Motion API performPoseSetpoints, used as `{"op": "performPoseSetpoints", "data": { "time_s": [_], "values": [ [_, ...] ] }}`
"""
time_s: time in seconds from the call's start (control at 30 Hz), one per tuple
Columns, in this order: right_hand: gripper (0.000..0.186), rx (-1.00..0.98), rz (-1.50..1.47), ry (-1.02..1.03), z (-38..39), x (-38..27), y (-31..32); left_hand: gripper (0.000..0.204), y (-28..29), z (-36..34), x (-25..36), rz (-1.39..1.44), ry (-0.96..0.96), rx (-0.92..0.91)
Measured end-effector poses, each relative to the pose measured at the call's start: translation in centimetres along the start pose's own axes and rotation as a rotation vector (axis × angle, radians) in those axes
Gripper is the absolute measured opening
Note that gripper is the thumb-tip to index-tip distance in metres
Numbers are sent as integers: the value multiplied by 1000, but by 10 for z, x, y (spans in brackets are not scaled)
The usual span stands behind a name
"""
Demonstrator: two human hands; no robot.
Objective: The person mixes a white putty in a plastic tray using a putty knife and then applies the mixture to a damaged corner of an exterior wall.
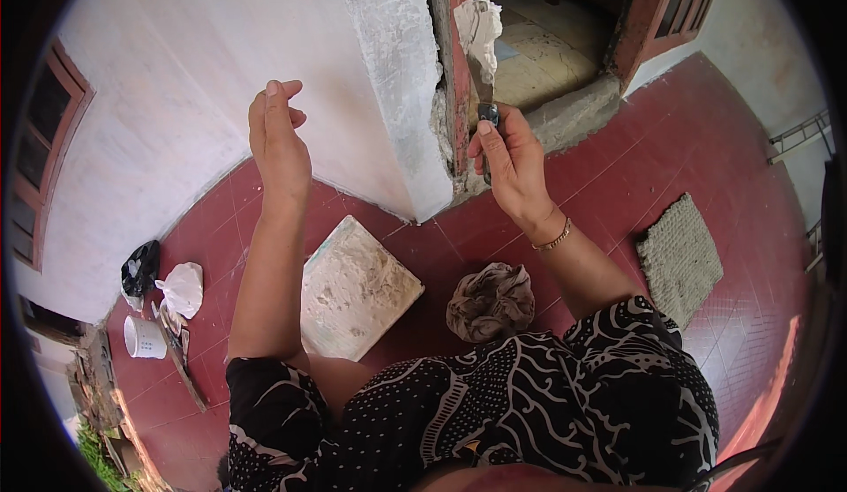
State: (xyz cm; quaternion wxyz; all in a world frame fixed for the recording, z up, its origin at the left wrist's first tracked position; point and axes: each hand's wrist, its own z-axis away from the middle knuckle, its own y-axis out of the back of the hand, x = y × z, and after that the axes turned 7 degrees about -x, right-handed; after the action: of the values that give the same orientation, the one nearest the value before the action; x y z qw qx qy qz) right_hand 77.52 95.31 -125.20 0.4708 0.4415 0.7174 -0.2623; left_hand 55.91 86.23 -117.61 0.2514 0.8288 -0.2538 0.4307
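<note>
Raised in front of the wall's corner, my right hand (512,161) grips a putty knife (488,114) by its dark handle. The knife points upward, and a thick lump of white putty (479,33) covers most of its blade, in front of the doorway. My left hand (281,139) is held up before the white wall (203,60) with nothing visible in it. Its fingers are loosely bent and slightly apart, partly hidden behind the thumb. Whether it touches the wall I cannot tell. Below, between my arms, a square board (362,289) smeared with dried putty lies on the floor.
A crumpled brown cloth (491,302) and a grey woven mat (679,258) lie on the red tiled floor (591,192). At the left are a white tub (145,338), a white plastic bag (183,289) and a black bag (141,269). A raised sill (578,112) crosses the doorway.
</note>
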Motion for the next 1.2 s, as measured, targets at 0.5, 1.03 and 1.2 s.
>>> {"op": "performPoseSetpoints", "data": {
  "time_s": [0.5, 1.03, 1.2],
  "values": [
    [29, -222, -380, -165, -53, -28, -1, 53, 22, 3, -6, -50, 58, 4],
    [40, -254, -406, -248, -100, 3, -13, 53, 15, -8, -31, -73, 95, -11],
    [40, -236, -347, -263, -104, 16, -21, 53, 8, -11, -37, -87, 83, -18]
  ]
}}
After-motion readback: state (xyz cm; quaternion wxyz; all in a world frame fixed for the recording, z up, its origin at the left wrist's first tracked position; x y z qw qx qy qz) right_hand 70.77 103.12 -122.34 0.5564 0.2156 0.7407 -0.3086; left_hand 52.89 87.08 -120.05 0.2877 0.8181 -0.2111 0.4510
